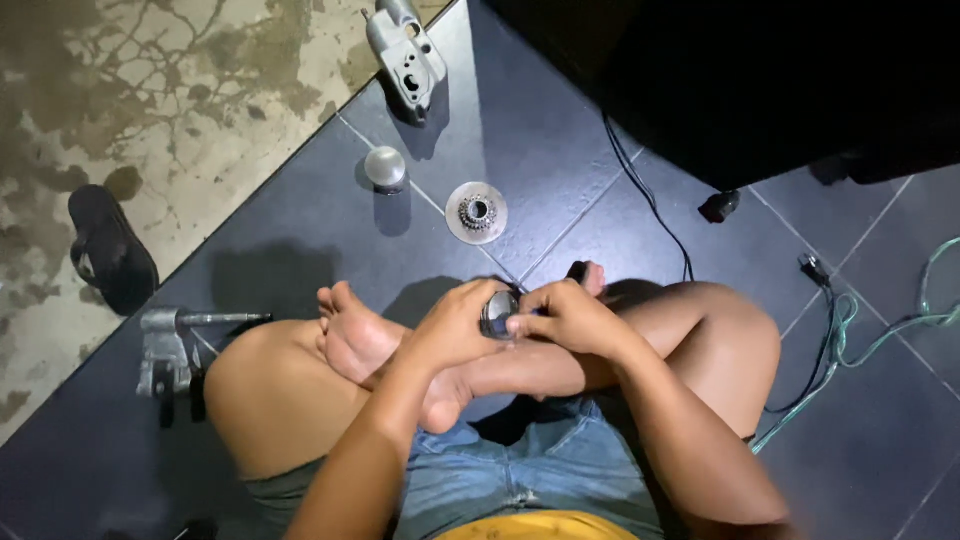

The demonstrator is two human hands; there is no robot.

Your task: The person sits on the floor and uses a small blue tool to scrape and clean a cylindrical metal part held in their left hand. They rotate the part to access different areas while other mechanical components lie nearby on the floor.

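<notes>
I sit cross-legged on dark floor tiles. My left hand [452,322] and my right hand [563,316] meet above my crossed shins, both closed around a small round metal part [497,312] with a dark glossy centre. My right fingers pinch its edge while the left palm cups it from the other side. Most of the part is hidden by my fingers. A dark handle-like tip [577,270] shows just behind my right hand.
A toothed metal gear on a disc [476,212] lies ahead on the tiles, a shiny dome-shaped cap [385,167] beyond it, a grey cast housing [405,55] farther off. Another metal bracket with a rod [168,345] lies left. A black sandal [108,250], black cable [650,200] and green hose [850,330] lie about.
</notes>
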